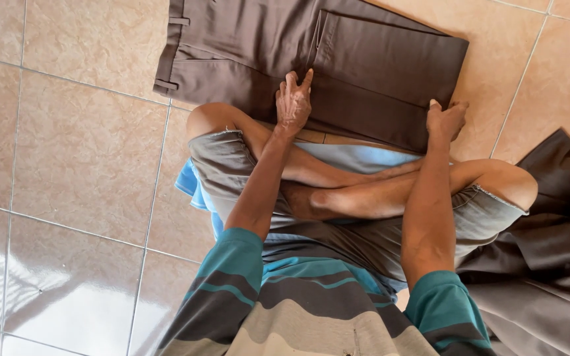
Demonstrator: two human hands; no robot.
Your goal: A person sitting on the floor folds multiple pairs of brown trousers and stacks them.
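A tiled floor [80, 151] in pale beige fills the left of the view, glossy where light falls on it near the lower corner. Just right of it, a pair of brown trousers [377, 66] lies folded flat on the tiles in front of the seated person, waistband and belt loops toward the left edge, so the cloth has a firm, level surface under it. The left hand [293, 102] rests on the trousers near the middle of the fold, fingers spread and flat, gripping nothing; it seems to pin the layers so they do not slide. The person's crossed bare legs sit between the 2 arms, over a light blue cloth [357, 158], and keep the work close to the body. Farther right, the right hand [444, 118] curls at the trousers' near right corner, fingers bent on the edge as if pinching it. At the far right, a heap of dark brown fabric [549, 250] lies loosely beside the knee, within reach.
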